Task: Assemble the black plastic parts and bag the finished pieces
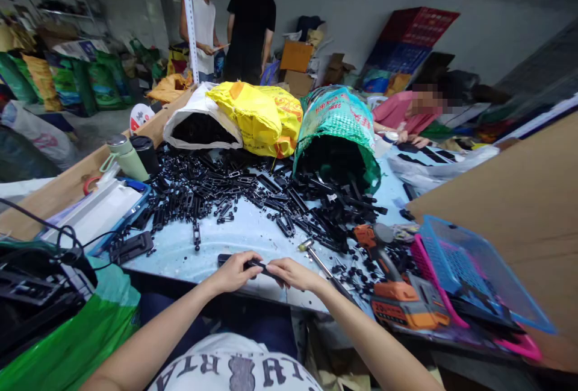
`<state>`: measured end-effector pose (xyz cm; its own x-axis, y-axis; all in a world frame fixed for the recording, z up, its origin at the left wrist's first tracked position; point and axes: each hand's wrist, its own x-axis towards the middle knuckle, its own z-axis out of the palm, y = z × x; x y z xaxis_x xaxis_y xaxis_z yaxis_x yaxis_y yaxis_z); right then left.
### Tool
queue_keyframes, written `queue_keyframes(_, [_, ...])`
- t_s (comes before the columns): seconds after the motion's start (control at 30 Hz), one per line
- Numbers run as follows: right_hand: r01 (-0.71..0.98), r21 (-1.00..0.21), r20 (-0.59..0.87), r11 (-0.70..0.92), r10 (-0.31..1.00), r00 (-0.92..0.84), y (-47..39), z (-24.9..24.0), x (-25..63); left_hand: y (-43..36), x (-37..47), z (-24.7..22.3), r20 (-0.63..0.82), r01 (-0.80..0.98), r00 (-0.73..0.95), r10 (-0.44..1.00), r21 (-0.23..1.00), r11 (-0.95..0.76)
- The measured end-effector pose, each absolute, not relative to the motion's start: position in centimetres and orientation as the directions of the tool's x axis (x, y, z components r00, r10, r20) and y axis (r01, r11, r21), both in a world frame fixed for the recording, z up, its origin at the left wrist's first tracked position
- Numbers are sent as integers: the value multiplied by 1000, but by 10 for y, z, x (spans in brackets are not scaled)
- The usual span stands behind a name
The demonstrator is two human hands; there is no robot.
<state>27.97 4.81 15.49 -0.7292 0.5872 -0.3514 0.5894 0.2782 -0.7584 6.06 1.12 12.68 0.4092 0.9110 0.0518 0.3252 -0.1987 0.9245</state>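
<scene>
Black part, pinched from both sides

My left hand and right hand each have a closed grip on it, by the near edge of the table. Long axis runs roughly left-right between them, neither's nearer.

Workshop: cordless drill, hammer, loose black parts heaped on bench (sacks behind).
</scene>
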Motion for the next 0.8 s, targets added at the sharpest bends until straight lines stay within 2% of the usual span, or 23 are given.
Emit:
queue_keyframes(0.07, [634, -668, -319, 388, 621, -716, 48, 147, 292, 20, 59, 117, 96, 443, 403, 910, 850, -286])
queue_keyframes(0.13, [704, -527, -314, 476, 660, -682, 47, 139, 302, 31, 56, 102, 99, 596, 422, 901, 718, -358])
queue_keyframes(0.23, [774, -355, -363, 524, 686, -631, 46, 128, 310, 41, 56, 83, -3, 730, 515, 857, 525, -437])
queue_keyframes(0.3, [772, -295, -353, 563, 686, -636, 44, 121, 309, 43, 58, 76, -41, 760, 538, 842, 456, -463])
queue_keyframes(0.47, [760, -200, -291, 618, 703, -649, 42, 108, 299, 44, 67, 75, -34, 771, 559, 828, 390, -504])
queue_keyframes(0.6, [755, -202, -271, 623, 706, -655, 40, 102, 295, 44, 70, 79, -40, 784, 554, 831, 360, -505])
queue_keyframes(0.7, [762, -199, -259, 616, 717, -647, 37, 101, 291, 42, 70, 81, -24, 784, 550, 835, 360, -506])
queue_keyframes(0.8, [785, -142, -226, 604, 752, -619, 33, 105, 285, 39, 68, 83, 15, 771, 550, 835, 375, -515])
